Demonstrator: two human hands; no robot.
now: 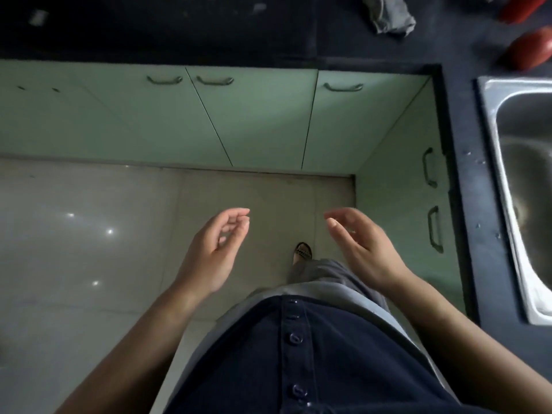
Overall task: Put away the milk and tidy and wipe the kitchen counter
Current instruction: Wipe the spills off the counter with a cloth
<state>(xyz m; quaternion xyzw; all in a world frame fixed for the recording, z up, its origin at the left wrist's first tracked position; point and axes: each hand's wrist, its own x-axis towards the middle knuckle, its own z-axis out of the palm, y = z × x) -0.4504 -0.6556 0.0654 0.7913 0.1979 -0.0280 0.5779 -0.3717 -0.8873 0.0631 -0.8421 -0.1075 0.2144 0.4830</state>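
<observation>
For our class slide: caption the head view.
Left hand and right hand, both empty, hover above the floor; a grey cloth lies on the dark counter.

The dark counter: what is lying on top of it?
A crumpled grey cloth, two red things cut off by the frame, and water drops beside the sink. Its far part is out of view.
</observation>
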